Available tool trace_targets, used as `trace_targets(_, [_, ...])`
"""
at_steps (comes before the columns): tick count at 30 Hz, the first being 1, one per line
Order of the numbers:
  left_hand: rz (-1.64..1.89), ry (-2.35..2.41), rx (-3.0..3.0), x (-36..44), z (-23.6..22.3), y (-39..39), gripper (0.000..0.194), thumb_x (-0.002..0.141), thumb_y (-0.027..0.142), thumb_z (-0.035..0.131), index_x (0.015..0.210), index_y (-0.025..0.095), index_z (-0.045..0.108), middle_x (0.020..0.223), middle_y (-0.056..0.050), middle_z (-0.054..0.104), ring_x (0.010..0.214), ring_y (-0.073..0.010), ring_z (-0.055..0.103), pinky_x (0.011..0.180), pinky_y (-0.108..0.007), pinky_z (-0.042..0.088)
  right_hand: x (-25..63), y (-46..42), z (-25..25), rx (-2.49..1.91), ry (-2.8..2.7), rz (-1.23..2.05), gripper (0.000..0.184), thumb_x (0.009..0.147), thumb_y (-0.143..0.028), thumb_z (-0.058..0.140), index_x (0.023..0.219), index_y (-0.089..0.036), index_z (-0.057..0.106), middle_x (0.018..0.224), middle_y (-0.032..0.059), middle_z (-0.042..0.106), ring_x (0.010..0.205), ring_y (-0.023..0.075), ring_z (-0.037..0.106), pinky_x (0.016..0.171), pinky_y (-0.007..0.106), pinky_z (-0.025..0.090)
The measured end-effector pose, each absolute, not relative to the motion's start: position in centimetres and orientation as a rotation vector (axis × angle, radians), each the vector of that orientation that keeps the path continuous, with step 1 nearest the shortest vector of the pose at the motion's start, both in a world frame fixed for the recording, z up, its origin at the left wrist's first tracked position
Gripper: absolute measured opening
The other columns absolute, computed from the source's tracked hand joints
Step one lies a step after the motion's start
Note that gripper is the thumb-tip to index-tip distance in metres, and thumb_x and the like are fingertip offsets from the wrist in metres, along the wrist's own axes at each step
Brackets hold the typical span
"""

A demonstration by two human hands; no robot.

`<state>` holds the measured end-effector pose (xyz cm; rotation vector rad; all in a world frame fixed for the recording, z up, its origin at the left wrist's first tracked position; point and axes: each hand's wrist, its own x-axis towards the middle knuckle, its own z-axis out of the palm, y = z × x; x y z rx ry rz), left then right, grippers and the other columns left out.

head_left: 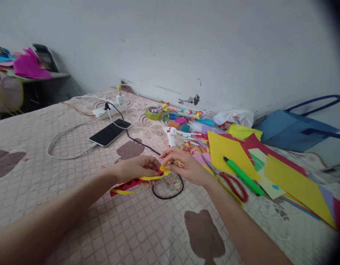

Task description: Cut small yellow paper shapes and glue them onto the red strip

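Note:
In the middle of the view my left hand (138,169) is closed around a red strip with dark spots (128,185). A narrow yellow strip (148,178) runs along it, its other end curling out below. My right hand (183,165) pinches a small yellow piece (165,170) at the red strip's upper end, close to my left fingertips. Whether that piece is attached to the strip, I cannot tell. Just beyond my right hand stands a white glue gun (170,135). Its black cord (167,198) loops on the cloth under my hands.
Red-handled scissors (230,180), a green cutter (243,176) and coloured paper sheets (297,184) lie to the right. A blue bag (291,129) leans by the wall. At left, a phone (110,132) charges from a power strip (110,110). Green tape (153,113) sits at the back.

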<state>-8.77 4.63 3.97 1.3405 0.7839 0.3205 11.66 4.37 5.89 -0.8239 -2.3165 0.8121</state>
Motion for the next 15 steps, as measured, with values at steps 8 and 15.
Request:
trace_targets(8, [0.317, 0.750, 1.313, -8.95, 3.75, 4.80, 0.021, 0.075, 0.034, 0.063, 0.087, 0.018, 0.055, 0.075, 0.001, 0.058, 0.064, -0.0091, 0.057, 0.055, -0.019, 0.045, 11.67, 4.34, 5.76, -0.818, -2.309, 0.818, 0.011, 0.085, -0.015, 0.056, 0.080, -0.022, 0.062, 0.104, 0.0038, 0.058, 0.104, 0.0187, 0.053, 0.090, 0.037, 0.042])
trace_targets(15, [0.314, 0.754, 1.342, -9.01, 3.65, 4.97, 0.022, 0.076, 0.033, 0.061, 0.090, 0.017, 0.054, 0.078, 0.001, 0.058, 0.064, -0.0085, 0.056, 0.054, -0.018, 0.045, 12.08, 4.57, 5.96, -0.763, -2.268, 0.930, 0.013, 0.085, -0.019, 0.058, 0.095, -0.024, 0.064, 0.108, 0.0037, 0.058, 0.103, 0.0169, 0.054, 0.086, 0.032, 0.044])
